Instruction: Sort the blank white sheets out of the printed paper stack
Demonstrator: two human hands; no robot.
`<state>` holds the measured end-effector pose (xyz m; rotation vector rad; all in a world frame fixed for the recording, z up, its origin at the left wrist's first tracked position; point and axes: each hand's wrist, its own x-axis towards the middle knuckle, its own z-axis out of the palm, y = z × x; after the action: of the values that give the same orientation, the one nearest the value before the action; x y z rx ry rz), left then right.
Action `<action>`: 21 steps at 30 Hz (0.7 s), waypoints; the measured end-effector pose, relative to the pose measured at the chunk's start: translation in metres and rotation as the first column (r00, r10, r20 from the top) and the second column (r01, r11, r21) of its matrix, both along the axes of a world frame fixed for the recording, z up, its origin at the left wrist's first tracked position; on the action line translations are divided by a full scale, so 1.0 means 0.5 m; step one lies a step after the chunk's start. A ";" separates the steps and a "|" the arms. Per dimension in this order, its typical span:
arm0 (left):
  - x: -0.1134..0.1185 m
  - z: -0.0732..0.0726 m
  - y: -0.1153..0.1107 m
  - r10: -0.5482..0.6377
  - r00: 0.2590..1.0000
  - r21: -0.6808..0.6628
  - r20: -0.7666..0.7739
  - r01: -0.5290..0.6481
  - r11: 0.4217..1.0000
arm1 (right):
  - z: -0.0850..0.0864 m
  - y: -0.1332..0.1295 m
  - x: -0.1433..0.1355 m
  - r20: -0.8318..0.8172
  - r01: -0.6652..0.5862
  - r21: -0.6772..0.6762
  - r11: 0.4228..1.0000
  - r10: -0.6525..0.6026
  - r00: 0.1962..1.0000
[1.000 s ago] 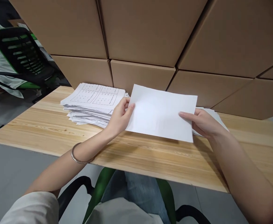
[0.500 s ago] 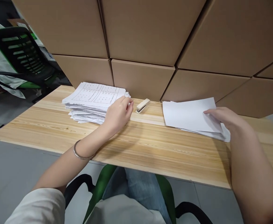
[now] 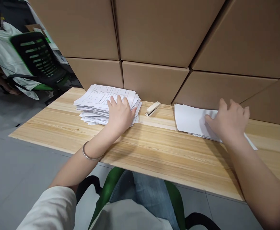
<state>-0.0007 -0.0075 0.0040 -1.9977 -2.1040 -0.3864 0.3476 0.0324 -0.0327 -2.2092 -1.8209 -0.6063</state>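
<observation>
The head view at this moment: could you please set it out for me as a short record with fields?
Left hand: left hand open, fingers spread over the printed stack; whether it touches is unclear
Right hand: right hand open, fingers spread over the blank sheets; contact unclear
Between the piles: cream stapler
Taller pile: printed stack, edges uneven
Surface: light wood table
Behind table: stacked cardboard boxes
Background, left: black chair

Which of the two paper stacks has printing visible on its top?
The taller stack, left of the stapler: printed boxes show on its top, whereas the lower stack, right of the stapler, looks blank.
</observation>
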 end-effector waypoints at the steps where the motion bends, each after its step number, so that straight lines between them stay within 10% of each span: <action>1: -0.001 0.003 -0.001 0.029 0.999 -0.076 -0.020 -0.031 0.997 | 0.000 -0.006 -0.017 -0.010 -0.063 0.041 0.997 0.063 0.998; 9: -0.012 0.051 -0.028 -0.085 0.996 -0.232 -0.014 0.079 0.970 | -0.007 -0.048 -0.124 -0.288 -0.549 0.161 0.820 0.571 0.769; 21: -0.040 0.046 -0.019 -0.137 0.985 -0.139 0.105 0.151 0.979 | 0.005 -0.112 -0.209 -0.653 -0.699 0.064 0.712 0.560 0.510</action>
<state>-0.0207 -0.0169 0.0272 -2.2670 -2.1044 -0.3677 0.2429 -0.0238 -0.0303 -1.3349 -2.1082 0.4704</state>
